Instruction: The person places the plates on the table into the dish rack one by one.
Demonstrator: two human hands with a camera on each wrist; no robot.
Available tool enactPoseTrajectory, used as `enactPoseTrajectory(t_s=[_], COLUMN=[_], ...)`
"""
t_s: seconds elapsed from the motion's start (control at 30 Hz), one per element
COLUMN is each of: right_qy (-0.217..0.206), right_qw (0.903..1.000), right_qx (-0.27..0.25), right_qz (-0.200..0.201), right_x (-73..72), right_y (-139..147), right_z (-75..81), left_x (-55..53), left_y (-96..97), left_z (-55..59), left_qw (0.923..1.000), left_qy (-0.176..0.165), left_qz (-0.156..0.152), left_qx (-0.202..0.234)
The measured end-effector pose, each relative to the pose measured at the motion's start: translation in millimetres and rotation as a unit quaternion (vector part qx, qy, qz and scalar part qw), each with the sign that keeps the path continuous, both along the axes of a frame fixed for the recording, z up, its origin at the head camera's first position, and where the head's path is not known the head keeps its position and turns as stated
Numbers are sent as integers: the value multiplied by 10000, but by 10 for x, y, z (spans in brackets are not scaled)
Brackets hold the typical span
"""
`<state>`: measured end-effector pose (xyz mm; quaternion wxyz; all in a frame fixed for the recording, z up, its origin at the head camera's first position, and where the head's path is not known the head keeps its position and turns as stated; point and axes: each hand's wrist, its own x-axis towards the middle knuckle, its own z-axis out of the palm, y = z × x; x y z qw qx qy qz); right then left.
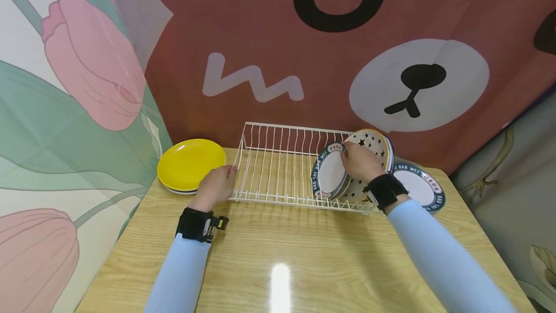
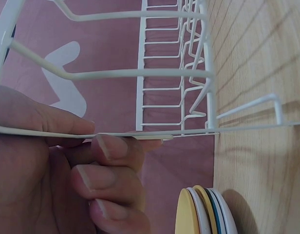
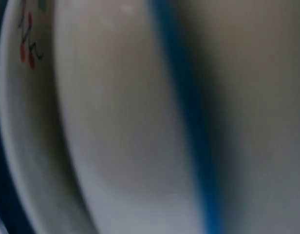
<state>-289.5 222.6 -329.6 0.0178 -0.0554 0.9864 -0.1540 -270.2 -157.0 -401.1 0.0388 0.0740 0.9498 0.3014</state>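
A white wire dish rack [image 1: 278,173] stands on the table. My left hand [image 1: 217,185] grips its left end; in the left wrist view the thumb and curled fingers [image 2: 108,183] pinch the thin end wire. My right hand [image 1: 362,161] holds the upper rim of a white plate with a blue lettered rim [image 1: 331,170] at the rack's right part. Behind that hand a star-patterned plate [image 1: 360,140] stands tilted in the rack with others. Pale plate surfaces [image 3: 125,126] and a blue edge fill the right wrist view, very close and blurred; no fingers show there.
Yellow plates [image 1: 191,163] lie stacked left of the rack, with a white rim beneath. Another blue-rimmed plate [image 1: 423,188] lies at the right, partly behind my right wrist. A printed cloth [image 1: 260,28] hangs behind the wooden table [image 1: 243,255].
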Motion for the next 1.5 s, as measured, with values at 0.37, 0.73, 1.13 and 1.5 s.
enactPoseTrajectory(t_s=[0.37,0.73,1.13,1.5], right_qy=[259,163,687,1036], right_qw=[9996,9997,9947,9844], right_qx=[128,-149,-766,-1337], right_qz=[-66,-83,6,-486], right_x=[20,188,461,754], right_y=[58,-12,203,649], right_z=[-32,152,432,556], left_x=[-3,-6,-6,-1], left_y=[21,-15,-10,-9], left_z=[-8,-18,3,-1], left_qw=[9997,9999,9999,9999], left_qy=[229,101,75,56], left_qz=[-63,-59,-109,-107], left_qx=[-61,-122,-103,-95])
